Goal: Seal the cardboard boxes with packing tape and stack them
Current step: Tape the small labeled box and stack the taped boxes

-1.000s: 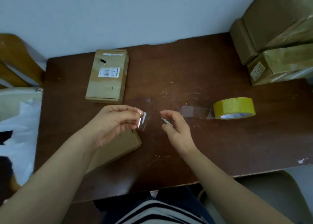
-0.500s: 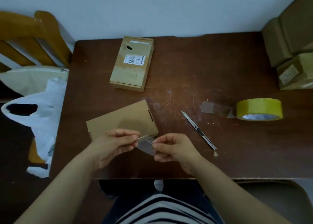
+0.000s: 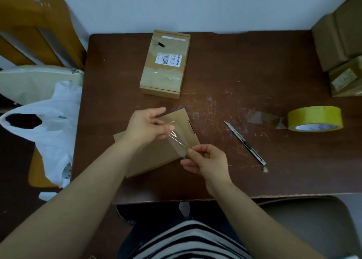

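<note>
A clear strip of packing tape (image 3: 177, 142) is stretched between my two hands. My left hand (image 3: 147, 126) pinches its upper end and my right hand (image 3: 205, 159) pinches its lower end. The strip hangs just above a flat plain cardboard box (image 3: 156, 156) that lies tilted near the table's front. A second cardboard box (image 3: 166, 66) with a barcode label lies further back. The yellow tape roll (image 3: 315, 118) lies flat at the right, a short clear tail sticking out to its left.
A slim utility knife (image 3: 244, 143) lies on the brown table (image 3: 254, 72) between my right hand and the roll. Larger cardboard boxes (image 3: 342, 48) are stacked at the right edge. A wooden chair (image 3: 39, 33) and a white plastic bag (image 3: 51, 125) stand left of the table.
Both hands moved with the tape strip over the plain box and pulled it out longer. The knife left my right hand and now lies on the table.
</note>
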`<state>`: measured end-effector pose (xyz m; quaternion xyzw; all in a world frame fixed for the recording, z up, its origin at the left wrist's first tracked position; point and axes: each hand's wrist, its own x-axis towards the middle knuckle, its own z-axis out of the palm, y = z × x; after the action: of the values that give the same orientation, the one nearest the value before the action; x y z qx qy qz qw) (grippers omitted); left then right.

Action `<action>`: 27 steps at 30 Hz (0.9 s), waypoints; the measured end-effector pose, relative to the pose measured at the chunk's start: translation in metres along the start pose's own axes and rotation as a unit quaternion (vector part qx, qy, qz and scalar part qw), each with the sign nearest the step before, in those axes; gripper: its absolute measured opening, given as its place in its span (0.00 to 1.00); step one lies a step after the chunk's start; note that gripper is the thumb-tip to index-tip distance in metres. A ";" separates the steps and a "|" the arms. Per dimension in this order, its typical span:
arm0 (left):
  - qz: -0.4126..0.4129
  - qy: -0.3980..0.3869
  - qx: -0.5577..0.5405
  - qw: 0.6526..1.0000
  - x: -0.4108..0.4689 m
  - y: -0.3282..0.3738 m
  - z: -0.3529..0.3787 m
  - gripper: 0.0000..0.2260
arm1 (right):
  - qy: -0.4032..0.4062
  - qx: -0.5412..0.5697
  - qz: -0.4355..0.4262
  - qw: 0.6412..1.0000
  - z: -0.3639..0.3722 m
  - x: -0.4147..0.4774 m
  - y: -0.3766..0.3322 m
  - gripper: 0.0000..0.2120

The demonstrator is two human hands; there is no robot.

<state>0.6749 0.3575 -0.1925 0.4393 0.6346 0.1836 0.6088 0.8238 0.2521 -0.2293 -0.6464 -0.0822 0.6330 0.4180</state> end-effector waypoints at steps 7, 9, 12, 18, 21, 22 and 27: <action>0.111 0.004 0.223 0.968 0.036 0.000 0.000 0.19 | 0.057 -0.134 -0.069 0.987 0.024 0.008 0.000 0.05; 0.120 0.014 0.245 0.962 0.041 -0.002 0.002 0.17 | 0.065 -0.134 -0.069 0.986 0.026 0.010 -0.002 0.08; 0.134 0.045 0.257 0.956 0.045 -0.007 0.001 0.16 | 0.077 -0.137 -0.065 0.986 0.023 0.015 -0.005 0.13; 0.172 0.071 0.270 0.945 0.049 -0.012 -0.003 0.17 | 0.097 -0.199 -0.057 0.974 0.016 0.025 -0.009 0.15; 0.186 0.079 0.255 0.946 0.051 -0.015 -0.003 0.19 | 0.103 -0.242 -0.065 0.963 0.017 0.029 -0.009 0.16; 0.189 0.079 0.249 0.947 0.052 -0.016 -0.003 0.19 | 0.104 -0.253 -0.066 0.959 0.017 0.029 -0.009 0.16; 0.194 0.067 0.229 0.951 0.055 -0.019 -0.003 0.19 | 0.121 -0.291 -0.075 0.946 0.016 0.030 -0.008 0.16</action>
<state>0.6733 0.3909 -0.2398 0.6683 0.6015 0.1772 0.4003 0.8186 0.2830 -0.2445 -0.8037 -0.2592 0.4655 0.2650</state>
